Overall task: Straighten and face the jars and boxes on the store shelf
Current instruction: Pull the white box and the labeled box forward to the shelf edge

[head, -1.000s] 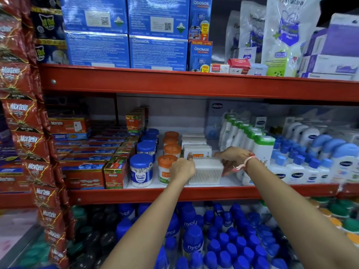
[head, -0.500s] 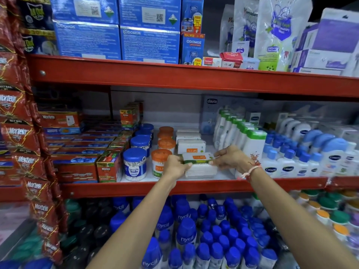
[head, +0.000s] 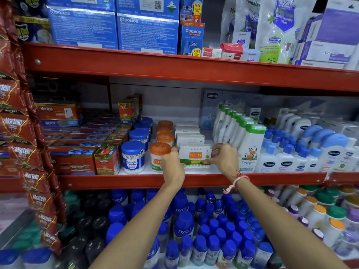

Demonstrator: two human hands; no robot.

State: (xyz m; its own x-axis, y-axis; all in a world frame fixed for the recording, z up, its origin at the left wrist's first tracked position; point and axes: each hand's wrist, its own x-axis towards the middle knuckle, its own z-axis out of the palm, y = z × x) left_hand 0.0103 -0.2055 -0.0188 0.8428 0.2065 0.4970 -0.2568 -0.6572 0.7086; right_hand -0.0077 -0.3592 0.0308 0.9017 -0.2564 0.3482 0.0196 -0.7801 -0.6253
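A clear Tulips cotton-bud box (head: 195,155) with an orange label stands at the front of the middle red shelf (head: 124,181), label facing me. My left hand (head: 172,167) grips its left end and my right hand (head: 223,159) grips its right end. Behind it runs a row of the same white boxes (head: 189,135). To its left stand an orange-lidded jar (head: 159,150), partly hidden by my left hand, and a blue-lidded buds jar (head: 133,157), each with more jars behind.
Red Mortein boxes (head: 73,162) fill the shelf's left side. White baby-lotion bottles (head: 250,150) and Cetaphil bottles (head: 285,160) crowd the right. Blue Odomos boxes (head: 147,33) sit on the shelf above. Blue-capped Nycil bottles (head: 184,226) stand below. Mortein sachet strips (head: 17,123) hang at left.
The box lay flat with its ribbed face towards me a second ago. Both hands have tipped it up so its orange label now faces front.
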